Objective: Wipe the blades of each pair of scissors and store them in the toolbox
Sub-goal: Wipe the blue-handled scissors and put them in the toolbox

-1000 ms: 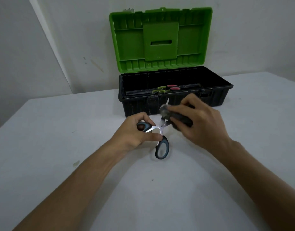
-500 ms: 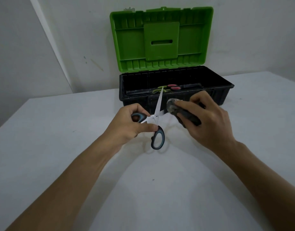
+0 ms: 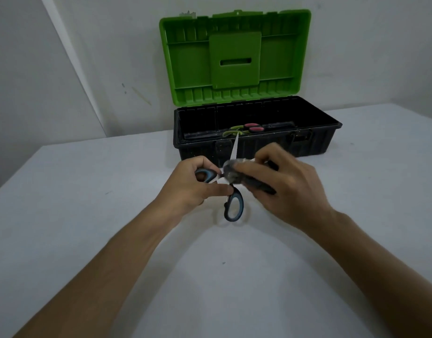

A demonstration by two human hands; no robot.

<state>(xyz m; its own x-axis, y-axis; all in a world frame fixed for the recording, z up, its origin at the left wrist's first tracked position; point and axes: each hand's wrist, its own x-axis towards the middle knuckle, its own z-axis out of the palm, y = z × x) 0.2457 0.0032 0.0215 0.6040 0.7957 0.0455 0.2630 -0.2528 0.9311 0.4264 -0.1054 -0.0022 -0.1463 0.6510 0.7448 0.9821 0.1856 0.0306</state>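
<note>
Head view: your left hand (image 3: 195, 189) grips scissors (image 3: 230, 191) by upper handle loop, fingers curled round it, thumb near pivot. Blades spread wide; one blade points up toward toolbox (image 3: 314, 137), lower loop hangs below your grip. Your right hand (image 3: 280, 186) clutches dark cloth (image 3: 236, 175), fingers curled, pressing it on other blade just right of pivot. Beyond both hands, toolbox open, green lid (image 3: 234, 57) upright. Inside it: green scissors (image 3: 230, 131), red scissors (image 3: 254, 127). All over white table (image 3: 88, 215).

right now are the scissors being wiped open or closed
Open: the scissors have their handle loops spread, one in the left hand, and one blade stands apart.
</note>
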